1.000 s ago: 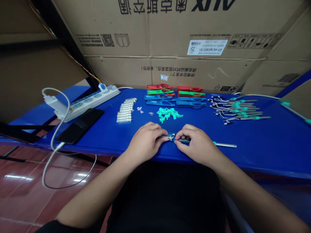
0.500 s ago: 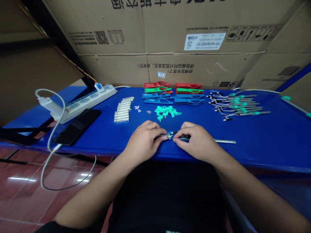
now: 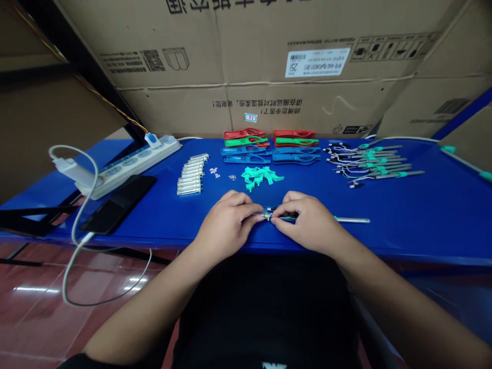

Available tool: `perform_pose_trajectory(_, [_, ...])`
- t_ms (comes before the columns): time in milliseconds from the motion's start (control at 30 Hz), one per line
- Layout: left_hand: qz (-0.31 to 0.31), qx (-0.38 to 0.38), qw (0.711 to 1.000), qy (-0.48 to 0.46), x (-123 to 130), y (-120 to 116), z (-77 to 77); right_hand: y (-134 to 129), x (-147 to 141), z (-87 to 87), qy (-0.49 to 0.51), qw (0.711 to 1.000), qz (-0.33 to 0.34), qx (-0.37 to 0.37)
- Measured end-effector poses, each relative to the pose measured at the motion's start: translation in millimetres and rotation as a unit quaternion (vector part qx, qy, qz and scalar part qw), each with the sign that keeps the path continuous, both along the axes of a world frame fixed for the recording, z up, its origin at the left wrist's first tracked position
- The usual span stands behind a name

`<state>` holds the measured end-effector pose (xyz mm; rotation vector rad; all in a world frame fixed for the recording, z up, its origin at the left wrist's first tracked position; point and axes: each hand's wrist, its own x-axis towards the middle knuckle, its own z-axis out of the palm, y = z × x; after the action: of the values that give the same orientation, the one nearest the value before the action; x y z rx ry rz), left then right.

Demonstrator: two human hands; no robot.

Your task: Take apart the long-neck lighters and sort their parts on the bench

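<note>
Cardboard cartons point(image 3: 230, 61) were observed behind a blue-topped workbench point(image 3: 403, 230), with a white power strip point(image 3: 130, 169), a black smartphone point(image 3: 115, 205) and a white charging cable point(image 3: 73, 205) placed at its left end. Rows of red and green plastic clips point(image 3: 246, 134), blue plastic clips point(image 3: 246, 152), teal plastic parts point(image 3: 259, 177), metal cylinders point(image 3: 190, 177) and wired teal-collared probes point(image 3: 369, 164) were set out further back.

A slender teal-collared probe point(image 3: 300, 218) was held near the bench's front edge, its metal shaft extending rightward beyond the right hand point(image 3: 309, 223). A small blue and clear section of it was pinched between the fingertips of both hands, at a narrow grip, directly before the person. The left hand point(image 3: 225, 225) was closed from the left and the right hand from the right. Fine detail at the pinch point was partly hidden by the fingers and could not be determined.
</note>
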<state>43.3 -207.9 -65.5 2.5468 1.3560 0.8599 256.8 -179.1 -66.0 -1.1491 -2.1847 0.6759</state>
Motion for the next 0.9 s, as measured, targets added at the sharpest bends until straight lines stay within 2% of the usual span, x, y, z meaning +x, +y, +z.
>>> perform_pose_trajectory(333, [-0.017, 0.034, 0.998, 0.041, 1.6, 1.2, 7.8, 0.3, 0.9, -1.1, -0.009, 0.999, 0.019, 0.027])
perform_pose_trajectory(767, [0.015, 0.018, 0.999, 0.033, 6.9, -1.8, -2.2, -1.3, -1.0, -2.6, -0.025, 1.000, 0.008, 0.016])
perform_pose_trajectory(900, [0.005, 0.009, 1.000, 0.023, 7.3, -0.5, -4.3, -1.6, -1.2, -1.6, -0.026, 1.000, 0.011, 0.006])
